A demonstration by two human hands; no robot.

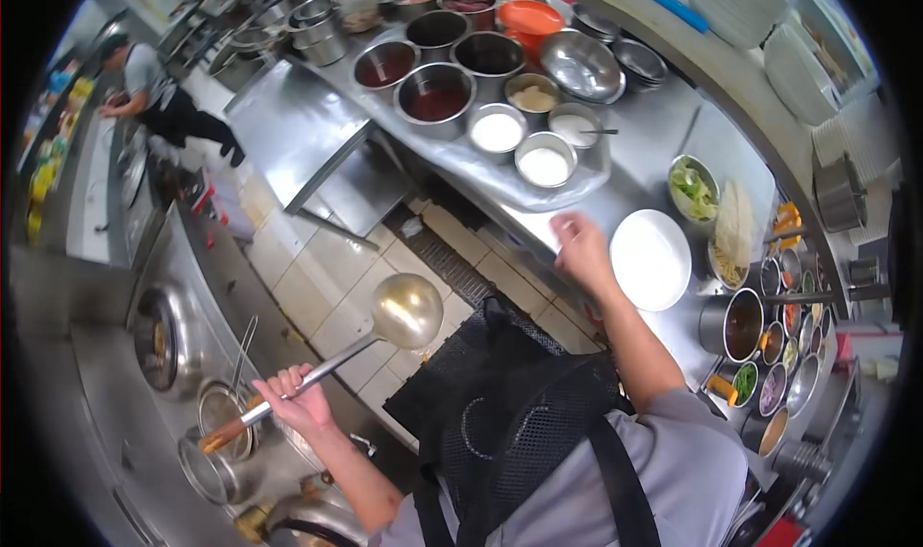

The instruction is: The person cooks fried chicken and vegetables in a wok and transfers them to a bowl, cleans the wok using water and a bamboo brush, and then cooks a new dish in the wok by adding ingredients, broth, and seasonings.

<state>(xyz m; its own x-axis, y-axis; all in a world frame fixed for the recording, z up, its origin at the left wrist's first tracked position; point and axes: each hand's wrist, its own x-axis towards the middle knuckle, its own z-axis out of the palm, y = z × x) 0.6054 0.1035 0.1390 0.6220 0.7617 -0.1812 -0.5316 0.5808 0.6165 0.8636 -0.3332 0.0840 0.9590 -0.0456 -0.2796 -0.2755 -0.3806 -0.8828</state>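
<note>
My left hand (296,401) is closed around the long handle of a big metal ladle (408,311). The ladle's round bowl hangs over the floor, and its wooden handle end points down left towards the stove side. My right hand (580,247) is above the steel counter's front edge, its fingers curled together and slightly blurred; anything between them is too small to make out. Beside it lies a white oval plate (651,261). Just beyond the hand stand metal pots of white seasoning, among them one near pot (545,166) and another to its left (497,132).
Large pots of dark red liquid (436,93) and steel bowls (582,66) crowd the counter's back. At right are a bowl of greens (693,188) and several small ingredient pots. Strainers (226,417) rest at the stove. Another person (159,90) works at far left.
</note>
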